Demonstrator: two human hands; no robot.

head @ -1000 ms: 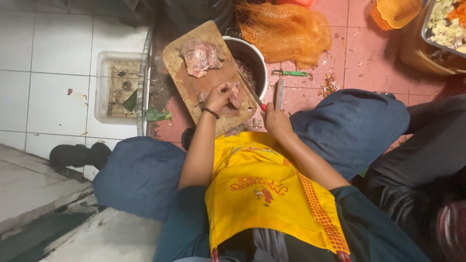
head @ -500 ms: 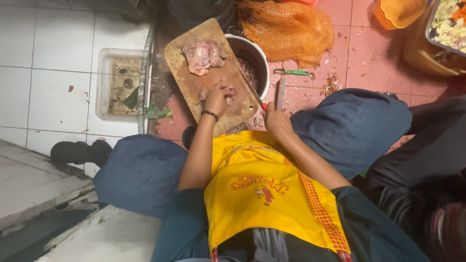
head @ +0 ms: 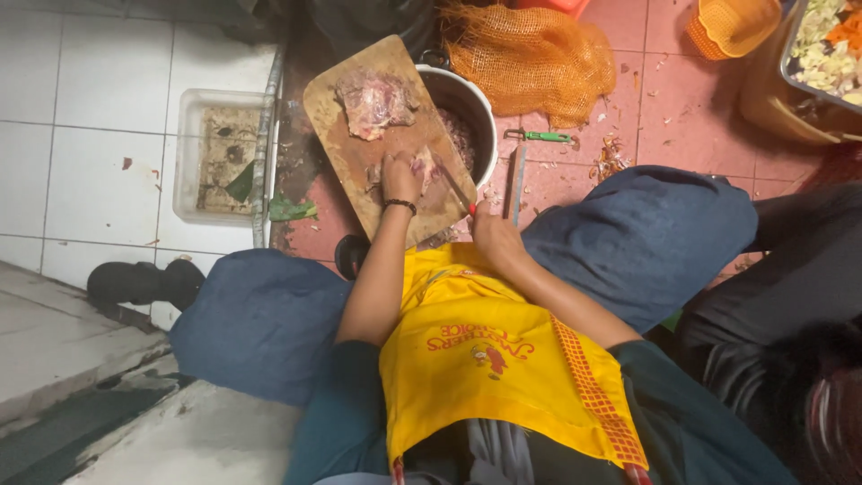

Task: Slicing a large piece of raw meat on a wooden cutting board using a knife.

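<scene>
Looking down past a yellow cloth apron (head: 489, 359) and two knees in blue trousers, both arms reach out to a brown wooden cutting board (head: 337, 135) lying on the red tiled floor (head: 669, 90). On the right, the right hand (head: 494, 235) has its fingers curled around the handle of a knife (head: 453, 189), whose blade slants across the near end of the board. Just beside it, the left hand (head: 400, 178), a dark band on its wrist, presses down with bent fingers on a small pale piece of raw meat (head: 422, 166) at the blade. Farther up the board lies a larger slab of raw meat (head: 375, 103). Touching the board's right edge stands a round metal pot (head: 467, 112) with chopped meat inside. Beyond it lies an orange mesh sack (head: 530, 58)
</scene>
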